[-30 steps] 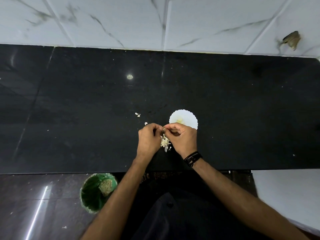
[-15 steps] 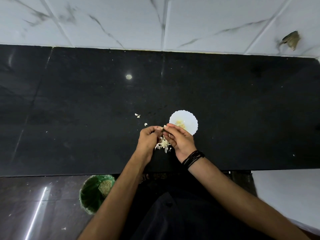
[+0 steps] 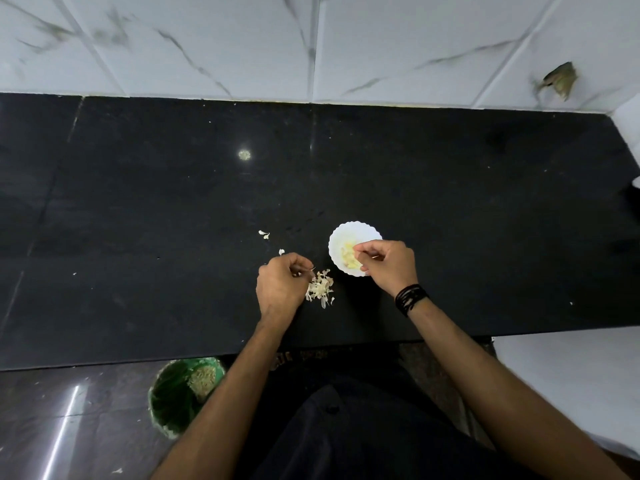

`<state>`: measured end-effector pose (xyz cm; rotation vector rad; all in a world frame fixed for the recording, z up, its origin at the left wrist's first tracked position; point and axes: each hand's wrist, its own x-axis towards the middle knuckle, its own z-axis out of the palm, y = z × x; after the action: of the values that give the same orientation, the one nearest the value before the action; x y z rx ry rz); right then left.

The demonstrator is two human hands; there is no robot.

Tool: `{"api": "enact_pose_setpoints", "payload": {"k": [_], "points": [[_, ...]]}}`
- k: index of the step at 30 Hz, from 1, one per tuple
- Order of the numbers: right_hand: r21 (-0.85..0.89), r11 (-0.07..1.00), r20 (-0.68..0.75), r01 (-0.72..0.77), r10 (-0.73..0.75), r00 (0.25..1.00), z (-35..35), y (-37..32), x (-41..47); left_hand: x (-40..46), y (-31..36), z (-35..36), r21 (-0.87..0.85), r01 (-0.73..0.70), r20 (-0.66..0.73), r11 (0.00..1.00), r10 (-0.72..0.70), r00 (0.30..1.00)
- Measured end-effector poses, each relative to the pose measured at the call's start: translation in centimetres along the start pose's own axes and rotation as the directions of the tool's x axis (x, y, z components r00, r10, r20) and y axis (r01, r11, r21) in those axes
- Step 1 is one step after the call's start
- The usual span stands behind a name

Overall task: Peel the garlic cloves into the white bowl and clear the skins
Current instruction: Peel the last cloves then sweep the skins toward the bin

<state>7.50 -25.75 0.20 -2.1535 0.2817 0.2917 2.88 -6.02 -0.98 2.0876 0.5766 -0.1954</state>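
A small white scalloped bowl (image 3: 349, 232) sits on the black counter with several pale peeled garlic cloves (image 3: 348, 259) inside. My right hand (image 3: 389, 266) hovers over the bowl's right side, fingertips curled and pinched together over the cloves, apparently on a small garlic clove. My left hand (image 3: 282, 285) rests to the left of the bowl, fingers curled, pinching a thin bit of garlic skin. A pile of garlic skins (image 3: 320, 289) lies on the counter just right of my left hand.
Loose skin flakes (image 3: 264, 234) lie up and left of my left hand. A green bin (image 3: 173, 400) with scraps inside stands on the floor below the black counter's front edge (image 3: 138, 358). A white tiled wall (image 3: 311, 46) backs the counter.
My hands have come apart. The right hand moved right and up over the bowl, while the left stayed by the skin pile, which is now uncovered.
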Motion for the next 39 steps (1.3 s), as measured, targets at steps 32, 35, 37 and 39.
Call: {"api": "enact_pose_setpoints", "payload": {"k": [32,35,37,39], "points": [[-0.489,0.749,0.37,0.448,-0.286,0.884,11.3,-6.8,2.1,-0.2,-3.6,-1.8,-0.144,0.112,-0.122,0.983,-0.13,0.984],[-0.472,0.755,0.365,0.456,-0.303,0.88,10.5,-6.2,1.3,0.2,-3.7,-2.3,-0.162,0.133,-0.149,0.978,-0.157,0.976],[-0.512,0.701,0.444,0.497,-0.279,0.851,9.7,-5.7,0.4,0.6,-4.1,-2.4,-0.193,0.129,-0.15,0.973,-0.16,0.976],[-0.586,0.577,0.545,0.569,-0.24,0.804,9.1,-5.5,-0.4,0.8,-4.0,-2.6,-0.224,0.149,-0.148,0.963,-0.185,0.972]]}}
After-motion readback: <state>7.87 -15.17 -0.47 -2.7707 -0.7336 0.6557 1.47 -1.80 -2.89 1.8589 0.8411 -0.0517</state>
